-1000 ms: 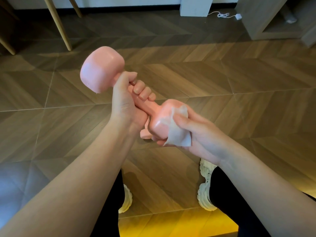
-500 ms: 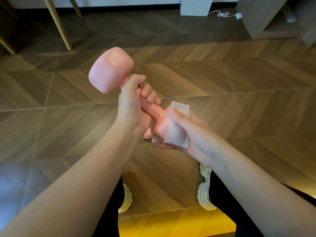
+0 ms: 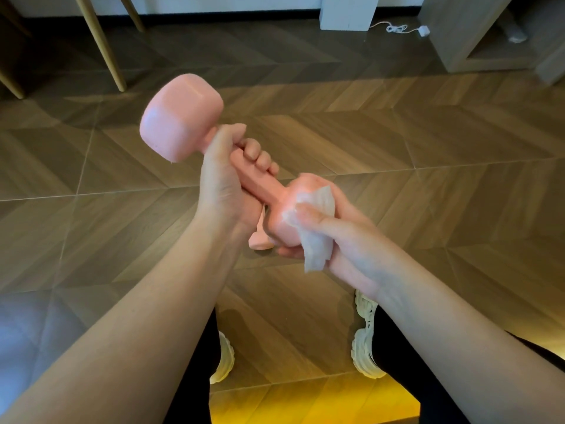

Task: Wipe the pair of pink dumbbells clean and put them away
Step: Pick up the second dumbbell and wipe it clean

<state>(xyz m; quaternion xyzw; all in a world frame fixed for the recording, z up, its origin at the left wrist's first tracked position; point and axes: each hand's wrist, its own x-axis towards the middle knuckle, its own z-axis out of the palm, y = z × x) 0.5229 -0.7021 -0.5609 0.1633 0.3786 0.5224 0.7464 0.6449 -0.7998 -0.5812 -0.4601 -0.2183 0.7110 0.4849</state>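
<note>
A pink dumbbell (image 3: 180,117) is held in the air over the wooden floor, tilted with one head up to the left. My left hand (image 3: 223,185) is closed round its handle. My right hand (image 3: 339,237) cups the lower head and presses a white wipe (image 3: 315,237) against it with the thumb. A small part of a second pink dumbbell (image 3: 258,240) shows on the floor below, mostly hidden behind my hands.
Wooden chair legs (image 3: 101,41) stand at the back left. A white post (image 3: 348,10) and a white cable with plug (image 3: 403,28) lie at the back. A wooden cabinet (image 3: 477,35) is at the back right. My two shoes (image 3: 363,341) rest on the floor.
The wipe has shifted over the lower head of the dumbbell as my right hand rubs it. The dumbbell has turned and moved slightly in my left hand.
</note>
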